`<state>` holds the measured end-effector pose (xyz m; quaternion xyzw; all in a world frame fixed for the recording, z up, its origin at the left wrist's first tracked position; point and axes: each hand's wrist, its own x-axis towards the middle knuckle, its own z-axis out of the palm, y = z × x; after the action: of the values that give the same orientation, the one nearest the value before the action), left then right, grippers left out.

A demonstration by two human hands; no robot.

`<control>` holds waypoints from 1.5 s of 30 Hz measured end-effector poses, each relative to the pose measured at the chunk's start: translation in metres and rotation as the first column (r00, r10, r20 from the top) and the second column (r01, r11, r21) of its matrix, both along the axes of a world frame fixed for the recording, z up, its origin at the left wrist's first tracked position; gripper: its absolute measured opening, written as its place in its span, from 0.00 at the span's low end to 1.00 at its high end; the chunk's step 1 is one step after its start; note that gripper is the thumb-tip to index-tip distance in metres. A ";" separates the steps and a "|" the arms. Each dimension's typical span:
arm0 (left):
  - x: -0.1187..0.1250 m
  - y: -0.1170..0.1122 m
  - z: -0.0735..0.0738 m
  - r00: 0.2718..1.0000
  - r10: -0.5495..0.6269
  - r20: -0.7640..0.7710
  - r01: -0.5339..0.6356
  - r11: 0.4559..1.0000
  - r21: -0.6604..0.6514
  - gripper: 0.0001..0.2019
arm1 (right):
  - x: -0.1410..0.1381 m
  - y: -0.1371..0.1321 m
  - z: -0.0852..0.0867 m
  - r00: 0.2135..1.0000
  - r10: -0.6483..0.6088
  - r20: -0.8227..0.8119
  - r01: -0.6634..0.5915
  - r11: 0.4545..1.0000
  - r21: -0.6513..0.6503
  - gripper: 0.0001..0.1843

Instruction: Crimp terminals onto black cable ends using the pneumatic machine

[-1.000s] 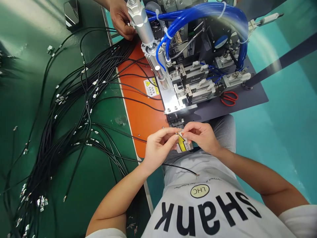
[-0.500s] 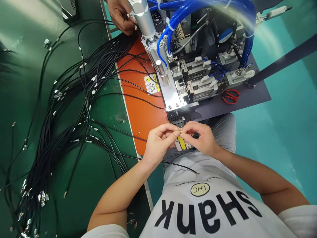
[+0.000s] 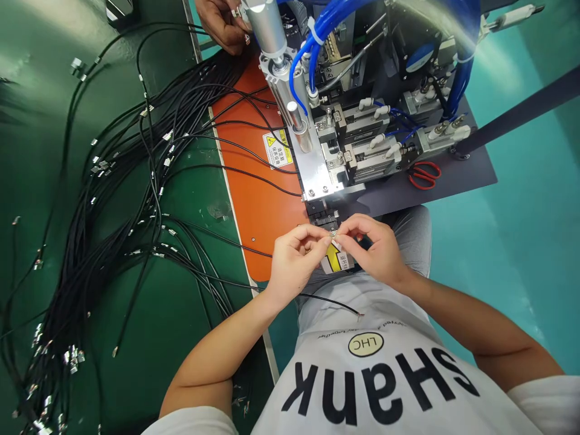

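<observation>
Two hands remain together: left hand (image 3: 290,266) and right hand (image 3: 378,251) stay pinched, fingers (image 3: 312,231) narrowed on what may be a wire end (image 3: 334,235) above the yellow arrow label (image 3: 334,260); little has shifted, so fine handling continues.

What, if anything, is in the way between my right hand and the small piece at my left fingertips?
Nothing visible. Your right hand and left hand meet at the small piece, which they partly hide. The yellow arrow label shows just below it in the view, not between.
</observation>
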<state>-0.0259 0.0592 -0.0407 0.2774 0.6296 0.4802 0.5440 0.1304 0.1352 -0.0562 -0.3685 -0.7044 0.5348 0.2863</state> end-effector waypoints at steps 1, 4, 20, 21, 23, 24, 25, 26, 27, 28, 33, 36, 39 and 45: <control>0.000 0.000 0.000 1.000 -0.004 -0.002 0.004 1.000 -0.003 0.11 | -0.001 0.000 0.000 1.000 0.001 0.006 -0.001 1.000 0.013 0.06; 0.000 0.000 -0.001 1.000 -0.011 0.000 0.011 1.000 -0.013 0.12 | -0.001 -0.002 -0.002 1.000 -0.007 0.002 0.007 1.000 -0.029 0.05; 0.002 -0.001 -0.002 1.000 -0.021 -0.021 0.022 0.999 0.027 0.11 | 0.001 0.006 0.002 0.998 0.017 -0.058 -0.039 0.912 -0.408 0.09; 0.002 -0.001 -0.003 1.000 -0.021 -0.022 0.022 0.999 0.027 0.11 | 0.001 0.005 0.002 0.999 0.014 -0.051 -0.033 0.917 -0.397 0.08; 0.002 -0.001 -0.003 0.999 -0.024 -0.025 0.025 0.999 0.024 0.10 | 0.002 0.004 0.001 0.998 0.016 -0.054 -0.036 0.918 -0.396 0.08; 0.002 -0.001 -0.003 0.999 -0.026 -0.026 0.026 0.999 0.021 0.10 | 0.003 0.004 0.000 0.998 0.023 -0.063 -0.047 0.915 -0.401 0.08; 0.002 0.000 -0.003 0.999 -0.028 -0.027 0.028 0.999 0.017 0.11 | 0.003 0.004 0.000 0.997 0.030 -0.072 -0.057 0.913 -0.403 0.08; 0.002 0.000 -0.003 0.999 -0.030 -0.030 0.030 0.999 0.014 0.11 | 0.004 0.004 0.000 0.996 0.035 -0.078 -0.064 0.915 -0.399 0.07; 0.002 0.000 -0.003 0.999 -0.032 -0.035 0.032 0.999 0.011 0.11 | 0.004 0.004 0.000 0.996 0.038 -0.078 -0.066 0.919 -0.388 0.07; 0.002 0.000 -0.003 0.999 -0.032 -0.039 0.033 0.999 0.010 0.11 | 0.004 0.004 0.000 0.997 0.038 -0.075 -0.063 0.925 -0.374 0.07; 0.002 0.000 -0.002 0.999 -0.024 -0.034 0.024 1.000 0.008 0.12 | 0.004 0.005 0.000 0.998 0.016 -0.056 -0.035 0.938 -0.345 0.07; 0.003 0.000 -0.002 0.999 -0.020 -0.037 0.020 1.000 0.014 0.11 | 0.005 0.005 -0.002 0.998 0.022 -0.063 -0.044 0.927 -0.373 0.07; 0.003 0.000 -0.002 0.998 -0.026 -0.050 0.027 0.999 0.024 0.11 | 0.007 0.004 -0.004 0.998 0.011 -0.067 -0.038 0.906 -0.423 0.09; 0.004 0.000 -0.003 0.998 -0.016 -0.052 0.018 0.999 0.033 0.11 | 0.009 0.004 -0.009 0.999 -0.004 -0.038 -0.014 0.892 -0.452 0.12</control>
<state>-0.0224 0.0588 -0.0435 0.3043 0.6332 0.4786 0.5268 0.1398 0.1388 -0.0648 -0.4129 -0.5561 0.6915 0.2050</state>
